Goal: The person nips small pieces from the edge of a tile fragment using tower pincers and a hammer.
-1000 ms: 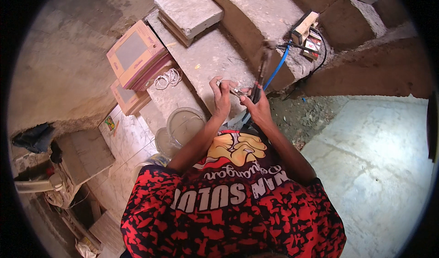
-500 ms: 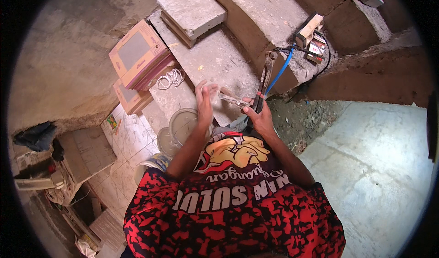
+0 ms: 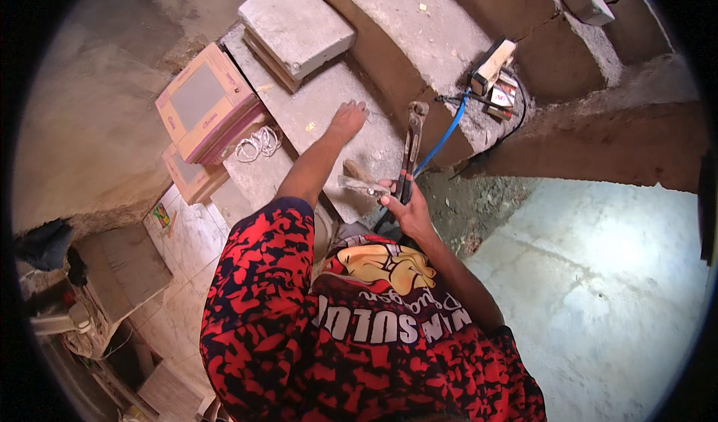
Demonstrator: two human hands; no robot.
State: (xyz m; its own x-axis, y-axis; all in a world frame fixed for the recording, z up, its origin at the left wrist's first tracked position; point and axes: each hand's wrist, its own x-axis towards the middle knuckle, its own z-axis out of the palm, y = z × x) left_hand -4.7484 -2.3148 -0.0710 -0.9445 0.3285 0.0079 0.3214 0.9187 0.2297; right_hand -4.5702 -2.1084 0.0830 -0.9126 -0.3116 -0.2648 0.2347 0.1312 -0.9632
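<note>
My left hand (image 3: 348,120) reaches over the dusty concrete step (image 3: 329,96), its fingers bent downward and slightly apart at the surface. Nothing shows in that hand, though its palm is hidden. My right hand (image 3: 407,206) is closed around several tools in front of my shirt. Among them, long-handled pincers (image 3: 413,139) stand with their dark, worn jaws pointing away from me. A silvery hinged tool (image 3: 360,185) juts out to the left from the same grip. Beside it lies a wooden handle (image 3: 357,170); I cannot tell what it belongs to.
Concrete slabs (image 3: 299,29) are stacked on the step. Tile boxes (image 3: 206,100) and a coil of white cord (image 3: 258,145) lie left. A level-like block (image 3: 492,66), a small red-and-white box (image 3: 502,95) and a blue cable (image 3: 449,133) are on the right steps.
My left hand has moved away from the tools, forward onto the step. My right hand still grips the tools. The view has shifted slightly, and my left sleeve now covers the buckets.
</note>
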